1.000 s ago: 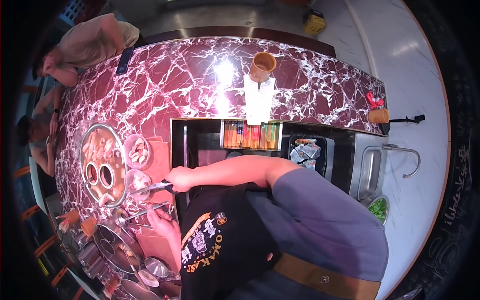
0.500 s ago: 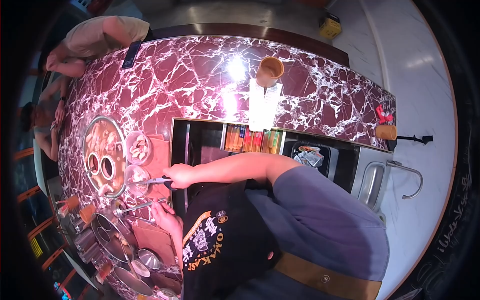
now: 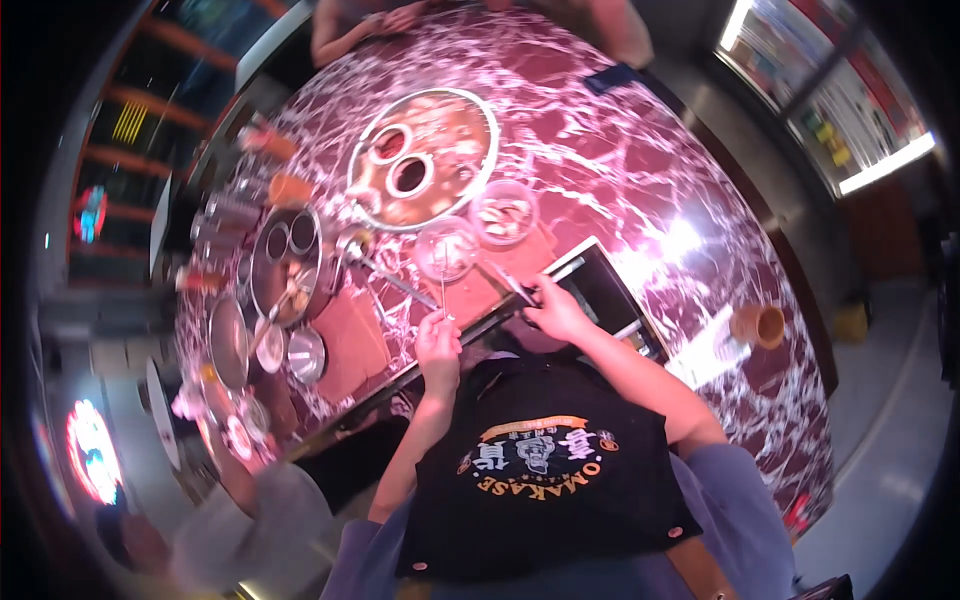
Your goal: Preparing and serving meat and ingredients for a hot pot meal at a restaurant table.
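Observation:
My left hand [image 3: 438, 345] is closed around a slim metal utensil [image 3: 444, 284], blurred, its tip at the lower clear bowl [image 3: 446, 262] of pale food pieces. In my right hand [image 3: 558, 312] are scissors [image 3: 513, 284] with dark handles, blades angled toward the bowls. Just beyond, a second clear bowl [image 3: 505, 213] holds more pale pieces. Behind both bowls stands a large round pot [image 3: 494, 130] of broth and food, with two ring-shaped wells inside. A long-handled metal ladle [image 3: 392, 279] lies left of my left hand.
Left of me stand a smaller pot [image 3: 262, 290], a pan [image 3: 228, 345] and a metal bowl [image 3: 306, 356]. Brown mats [image 3: 350, 350] lie on the marbled counter [image 3: 620, 190]. At the right are an open recess [image 3: 605, 290] and a brown cup [image 3: 768, 326]. Other people sit across and work at left.
The view has swung round, bringing the pots ahead of me. My left hand has raised its utensil to the lower bowl; my right hand still holds the scissors, now drawn back from it.

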`<state>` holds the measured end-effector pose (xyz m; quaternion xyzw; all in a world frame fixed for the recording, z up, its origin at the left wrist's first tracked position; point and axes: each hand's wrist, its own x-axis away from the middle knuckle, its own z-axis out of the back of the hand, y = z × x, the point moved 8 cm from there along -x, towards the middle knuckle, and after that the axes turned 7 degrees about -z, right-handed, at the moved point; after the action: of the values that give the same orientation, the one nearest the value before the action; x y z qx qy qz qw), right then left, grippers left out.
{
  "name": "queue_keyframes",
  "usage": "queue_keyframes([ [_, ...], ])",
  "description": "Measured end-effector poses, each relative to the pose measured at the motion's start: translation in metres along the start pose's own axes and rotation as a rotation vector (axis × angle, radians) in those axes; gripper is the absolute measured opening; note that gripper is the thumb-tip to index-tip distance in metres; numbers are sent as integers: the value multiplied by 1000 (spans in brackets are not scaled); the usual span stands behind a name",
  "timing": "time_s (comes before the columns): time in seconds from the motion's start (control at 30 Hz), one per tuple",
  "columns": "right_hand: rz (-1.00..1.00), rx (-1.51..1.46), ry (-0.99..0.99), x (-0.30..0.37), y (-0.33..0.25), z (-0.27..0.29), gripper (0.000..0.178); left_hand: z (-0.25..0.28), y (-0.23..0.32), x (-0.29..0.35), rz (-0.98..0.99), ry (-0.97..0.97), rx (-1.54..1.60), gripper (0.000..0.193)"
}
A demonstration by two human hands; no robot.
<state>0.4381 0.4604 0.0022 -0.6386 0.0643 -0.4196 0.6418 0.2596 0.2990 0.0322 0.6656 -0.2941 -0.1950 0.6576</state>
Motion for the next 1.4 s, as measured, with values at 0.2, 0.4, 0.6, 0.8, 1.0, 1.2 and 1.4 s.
queue_keyframes([
  [0.2,-57,354,103,-37,-53,35,49,80,-16,-37,57,206,-66,22],
  [0.4,38,926,252,-116,-139,60,59,118,-28,-106,101,110,-237,25],
  [0.6,-82,1168,296,-202,-178,45,65,93,-4,-210,-92,-48,-596,25],
  [0.8,-151,1280,246,-243,-196,39,66,30,21,-313,-164,-205,-905,24],
  [1.0,-75,1444,191,-254,-195,47,65,-14,-4,-358,-79,-290,-1056,26],
  [1.2,0,1320,161,-267,-186,70,61,-27,-25,-356,-174,-173,-714,21],
  [1.4,-9,1128,181,-276,-170,74,63,-26,-47,-364,-171,-221,-596,21],
])
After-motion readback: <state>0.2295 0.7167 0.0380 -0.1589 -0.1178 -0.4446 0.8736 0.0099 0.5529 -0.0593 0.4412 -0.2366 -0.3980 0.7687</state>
